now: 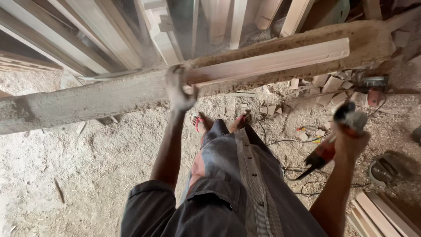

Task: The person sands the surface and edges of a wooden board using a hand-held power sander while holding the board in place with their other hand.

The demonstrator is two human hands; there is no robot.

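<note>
My left hand [179, 90], white with dust, grips the near end of a pale moulded wooden strip [267, 61] that lies along a rough, sawdust-covered beam [87, 101]. My right hand [351, 142] is raised off to the right and holds a red and black power tool [333, 140] by its body, with its cord trailing down. The tool is well clear of the strip. My feet in red sandals [198, 123] stand on the floor below the beam.
Many long wooden boards [109, 35] lean behind the beam. Offcuts [329, 85] and a small red tool [375, 96] litter the sawdust floor [66, 175] at right. Stacked strips [381, 215] lie at bottom right beside a round dark object [386, 169]. Cables [285, 142] cross the floor.
</note>
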